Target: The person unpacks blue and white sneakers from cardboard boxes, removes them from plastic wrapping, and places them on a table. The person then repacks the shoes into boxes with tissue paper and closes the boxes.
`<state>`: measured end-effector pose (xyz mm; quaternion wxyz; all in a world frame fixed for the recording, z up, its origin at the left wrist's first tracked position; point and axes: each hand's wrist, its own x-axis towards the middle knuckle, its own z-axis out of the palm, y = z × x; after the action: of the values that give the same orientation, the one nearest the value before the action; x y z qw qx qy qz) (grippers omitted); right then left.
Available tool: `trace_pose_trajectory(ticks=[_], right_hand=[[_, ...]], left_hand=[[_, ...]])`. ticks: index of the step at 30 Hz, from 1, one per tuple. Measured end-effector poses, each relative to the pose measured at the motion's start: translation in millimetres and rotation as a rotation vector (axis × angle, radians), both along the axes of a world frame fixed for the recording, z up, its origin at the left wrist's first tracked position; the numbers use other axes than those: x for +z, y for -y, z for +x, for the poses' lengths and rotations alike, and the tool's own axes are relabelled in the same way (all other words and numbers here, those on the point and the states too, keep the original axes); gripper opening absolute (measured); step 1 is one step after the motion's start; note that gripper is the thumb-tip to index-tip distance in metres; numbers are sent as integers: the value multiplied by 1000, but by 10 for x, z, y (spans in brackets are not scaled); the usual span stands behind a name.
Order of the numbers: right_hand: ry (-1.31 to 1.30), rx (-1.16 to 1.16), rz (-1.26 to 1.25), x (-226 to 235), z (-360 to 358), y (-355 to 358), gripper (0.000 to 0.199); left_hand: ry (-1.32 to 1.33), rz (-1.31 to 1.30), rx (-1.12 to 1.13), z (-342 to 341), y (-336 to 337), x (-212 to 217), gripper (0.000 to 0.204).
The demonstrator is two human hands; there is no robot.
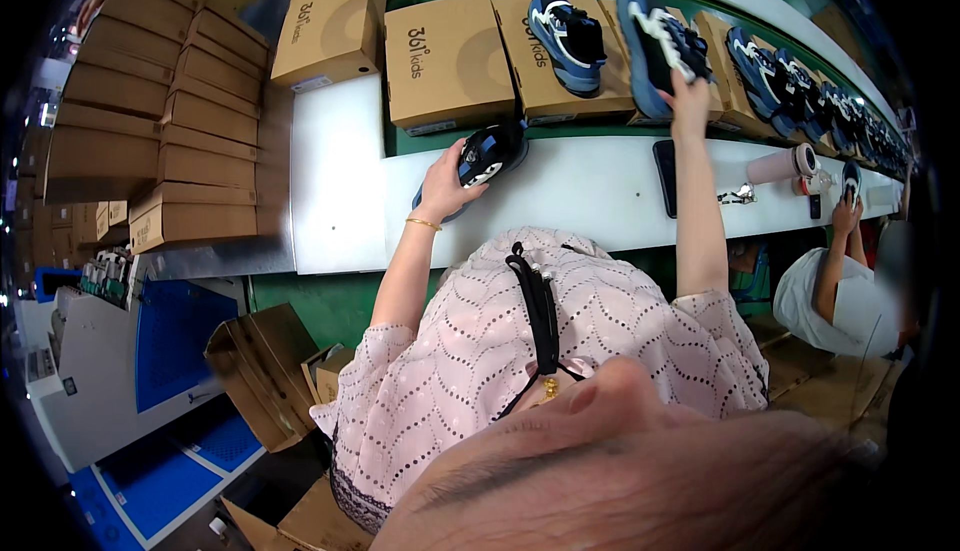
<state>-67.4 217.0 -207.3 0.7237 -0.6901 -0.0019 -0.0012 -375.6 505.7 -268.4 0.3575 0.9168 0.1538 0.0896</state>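
Observation:
My left hand [449, 183] is closed round a dark blue and black sneaker [492, 154] at the near white ledge, its toe pointing toward the lower left. Farther right, my right hand [688, 106] reaches out and grips a second blue, black and white sneaker [655, 43], tilted so that its blue sole faces left above a shoebox. Just left of it, another sneaker [568, 41] rests on top of a brown shoebox [535, 98]. A shut brown shoebox [445, 61] with nothing on its lid lies nearest my left hand.
Stacked shoeboxes [210, 141] rise at the left, and one box [330, 29] stands at the ledge's corner. A phone [664, 179] and a pink tumbler [782, 165] lie on the ledge. More sneakers [765, 81] line the boxes rightward, where a co-worker [835, 286] holds a shoe.

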Motion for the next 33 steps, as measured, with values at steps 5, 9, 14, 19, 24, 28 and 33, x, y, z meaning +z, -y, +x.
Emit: trace_pose_trajectory(ticks=[5, 9, 14, 19, 24, 28, 33], right_hand=[[521, 178, -699, -154, -5, -781, 36], [666, 120, -745, -158, -518, -884, 38], [539, 346, -642, -339, -810, -704, 38], [457, 762, -535, -267, -1280, -785, 42], [744, 1052, -893, -235, -1601, -1033, 43], [837, 1058, -956, -308, -1487, -1011, 28], [897, 621, -911, 274, -1302, -216, 23]], left_hand=[[-1, -26, 0, 33, 15, 30, 83], [13, -16, 7, 38, 8, -33, 83], [19, -6, -3, 35, 26, 7, 83], [4, -59, -52, 5, -73, -43, 84], [-177, 6, -358, 78, -183, 275, 85], [13, -259, -280, 185, -573, 344, 61], [245, -400, 478, 248, -1459, -258, 60]])
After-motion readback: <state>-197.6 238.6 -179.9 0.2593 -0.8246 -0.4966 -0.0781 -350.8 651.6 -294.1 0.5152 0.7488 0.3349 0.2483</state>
